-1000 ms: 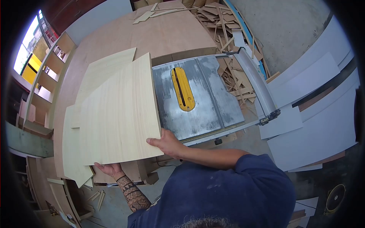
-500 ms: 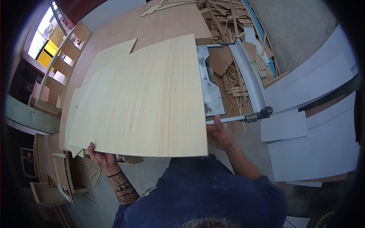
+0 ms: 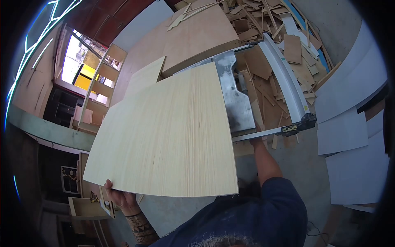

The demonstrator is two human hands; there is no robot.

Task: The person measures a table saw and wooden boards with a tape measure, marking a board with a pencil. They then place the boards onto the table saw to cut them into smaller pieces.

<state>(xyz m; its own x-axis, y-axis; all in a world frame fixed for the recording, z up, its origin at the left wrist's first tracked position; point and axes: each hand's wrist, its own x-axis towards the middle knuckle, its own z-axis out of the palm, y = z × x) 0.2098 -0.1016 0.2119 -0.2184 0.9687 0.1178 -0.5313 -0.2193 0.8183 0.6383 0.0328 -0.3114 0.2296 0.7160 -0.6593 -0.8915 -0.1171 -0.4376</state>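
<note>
Panel of pale striped-grain wood (image 3: pixel 164 140) sits over the scuffed grey metal saw surface (image 3: pixel 236 105), left hand (image 3: pixel 120 198) clamped on its overhang, right hand (image 3: pixel 256 141) mostly hidden at the saw surface's near edge (can't tell those fingers), so hold it level imo.

Woodworking shop, by the look of it.
Signs: large pale wood panel (image 3: pixel 164 140); metal machine top (image 3: pixel 235 99) with a long rail (image 3: pixel 284 74) alongside; heap of wooden offcuts (image 3: pixel 293 49); bare wooden shelf unit (image 3: pixel 101 88); overlapping white sheets (image 3: pixel 342 131) to the right; grey floor (image 3: pixel 164 210).
</note>
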